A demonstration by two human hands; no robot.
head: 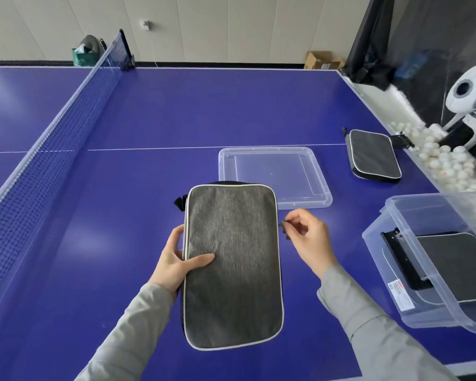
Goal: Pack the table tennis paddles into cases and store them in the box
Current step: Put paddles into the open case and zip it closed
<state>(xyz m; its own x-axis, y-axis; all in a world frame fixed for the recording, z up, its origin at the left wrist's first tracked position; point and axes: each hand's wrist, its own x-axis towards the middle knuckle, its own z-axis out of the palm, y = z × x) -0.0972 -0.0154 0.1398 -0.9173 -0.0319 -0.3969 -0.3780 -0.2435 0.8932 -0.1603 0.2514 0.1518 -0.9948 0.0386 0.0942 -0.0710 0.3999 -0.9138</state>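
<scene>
Grey paddle case (232,266) above blue worktop (176,111), near side of clear lid (320,200); left hand (173,259) grips case's left edge; right hand (309,237) fingers pinch zipper pull (284,223); clear box (396,276) right of case holds another case (462,268).

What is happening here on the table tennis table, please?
A person is packing paddle cases. The left hand grips the left edge of a grey case, thumb on top, while the right hand pinches what looks like the zipper pull at the case's right side. A clear box at the right already holds one dark case. The box lid lies flat on the table, and another case lies farther back, near a trough of white balls.
</scene>
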